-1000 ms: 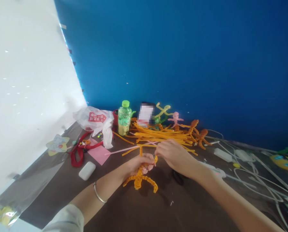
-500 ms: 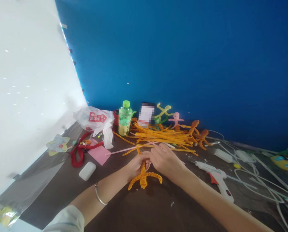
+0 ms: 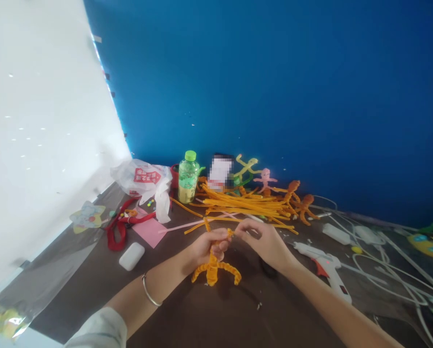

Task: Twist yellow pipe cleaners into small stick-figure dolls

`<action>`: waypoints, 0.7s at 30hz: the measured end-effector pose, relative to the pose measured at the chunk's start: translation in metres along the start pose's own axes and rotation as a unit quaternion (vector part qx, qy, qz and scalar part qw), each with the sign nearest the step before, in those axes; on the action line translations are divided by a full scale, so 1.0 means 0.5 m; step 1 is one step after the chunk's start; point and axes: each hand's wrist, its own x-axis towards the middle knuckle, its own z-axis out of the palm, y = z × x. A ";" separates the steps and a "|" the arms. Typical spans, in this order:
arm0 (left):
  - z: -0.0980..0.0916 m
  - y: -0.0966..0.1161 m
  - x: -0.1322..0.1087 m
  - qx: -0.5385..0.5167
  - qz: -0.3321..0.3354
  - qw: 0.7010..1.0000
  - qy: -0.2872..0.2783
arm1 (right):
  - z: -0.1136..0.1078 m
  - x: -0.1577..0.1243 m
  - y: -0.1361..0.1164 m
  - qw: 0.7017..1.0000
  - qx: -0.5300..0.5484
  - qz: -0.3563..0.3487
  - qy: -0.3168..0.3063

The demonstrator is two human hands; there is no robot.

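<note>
An orange pipe-cleaner figure (image 3: 212, 273) hangs from my left hand (image 3: 211, 245), whose fingers are closed around its upper part. Two coiled limbs curve down to either side below that hand, and a straight orange stem pokes up above the thumb. My right hand (image 3: 261, 241) is just to the right, thumb and forefinger pinched at the tip of a short orange end that sticks out of the left fingers. Behind both hands lies a pile of loose orange pipe cleaners (image 3: 248, 205).
A green-capped bottle (image 3: 188, 179), a plastic bag (image 3: 143, 176) and finished figures (image 3: 265, 180) stand along the blue wall. At right lie a glue gun (image 3: 323, 263) and white cables (image 3: 386, 263). A white case (image 3: 131, 256) and pink paper (image 3: 150, 232) lie at left.
My right hand has moved right, away from the left fingers, and turned so its pinch shows. The short orange end between the hands has come into view. The figure shifted slightly left.
</note>
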 end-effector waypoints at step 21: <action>0.010 0.009 -0.003 0.159 -0.101 0.982 0.027 | -0.049 0.035 0.023 0.959 -0.009 0.023 -0.284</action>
